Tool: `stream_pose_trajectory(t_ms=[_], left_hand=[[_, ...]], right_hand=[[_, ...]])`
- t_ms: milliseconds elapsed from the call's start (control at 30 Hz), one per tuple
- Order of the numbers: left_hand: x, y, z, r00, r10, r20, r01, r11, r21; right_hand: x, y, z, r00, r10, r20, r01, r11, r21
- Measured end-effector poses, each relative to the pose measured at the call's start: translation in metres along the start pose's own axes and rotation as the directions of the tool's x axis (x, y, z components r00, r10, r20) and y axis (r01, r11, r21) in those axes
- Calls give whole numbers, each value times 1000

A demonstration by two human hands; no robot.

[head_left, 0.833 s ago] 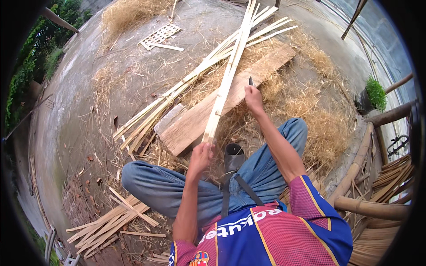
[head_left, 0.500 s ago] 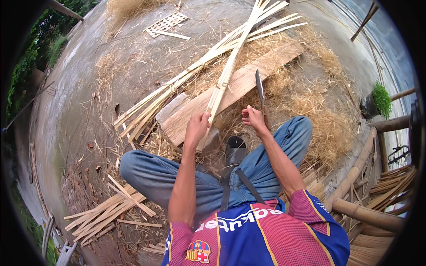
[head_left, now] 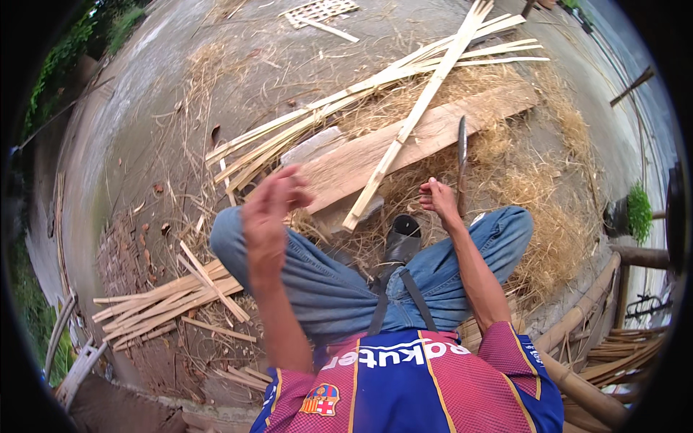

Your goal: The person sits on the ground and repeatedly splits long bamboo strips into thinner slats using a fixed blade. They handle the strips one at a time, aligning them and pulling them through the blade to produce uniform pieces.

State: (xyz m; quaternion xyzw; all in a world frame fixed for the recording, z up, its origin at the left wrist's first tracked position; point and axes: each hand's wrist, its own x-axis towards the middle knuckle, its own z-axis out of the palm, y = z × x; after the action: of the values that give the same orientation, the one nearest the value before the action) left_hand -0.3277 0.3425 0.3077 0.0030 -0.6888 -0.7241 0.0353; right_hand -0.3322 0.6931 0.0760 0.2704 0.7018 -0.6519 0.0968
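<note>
My left hand (head_left: 268, 220) is raised over my left knee, blurred by motion. Its fingers look partly spread, and no strip shows in them. My right hand (head_left: 438, 198) hovers above my right shin, fingers curled in a pinch; whatever they might hold is too small to make out. Close beside it is a knife (head_left: 463, 148) with a long blade pointing away from me. A narrow bundle of pale split strips (head_left: 413, 119), apparently bamboo, lies slantwise across the wooden plank (head_left: 346, 171). Its near end rests just ahead of my dark sandal (head_left: 403, 242).
More long strips (head_left: 289, 130) lie fanned out beyond the plank, next to a stone block (head_left: 312, 146). Fine shavings (head_left: 538, 238) heap up at right. Shorter slats (head_left: 162, 307) are piled at left. A woven lattice piece (head_left: 321, 12) is at the far side, bamboo poles (head_left: 581, 310) at right.
My left hand has let go of the strip bundle and moved left toward my knee. The bundle now rests on the plank. My right hand keeps its curled pose. The whole view has shifted.
</note>
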Motion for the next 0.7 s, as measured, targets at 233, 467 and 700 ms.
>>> stream_pose_trajectory(t_ms=[233, 467, 700], left_hand=[[-78, -56, -196, 702, 29, -711, 33, 997, 73], [-208, -228, -290, 247, -55, -967, 409, 911, 53], [-242, -279, -298, 345, 10, -939, 863, 391, 322]], right_hand=[[-14, -19, 30, 980, -88, 177, 108, 988, -110], [-19, -5, 29, 961, 18, 276, 57, 963, -263], [-14, 1, 29, 951, 28, 308, 84, 935, -344]])
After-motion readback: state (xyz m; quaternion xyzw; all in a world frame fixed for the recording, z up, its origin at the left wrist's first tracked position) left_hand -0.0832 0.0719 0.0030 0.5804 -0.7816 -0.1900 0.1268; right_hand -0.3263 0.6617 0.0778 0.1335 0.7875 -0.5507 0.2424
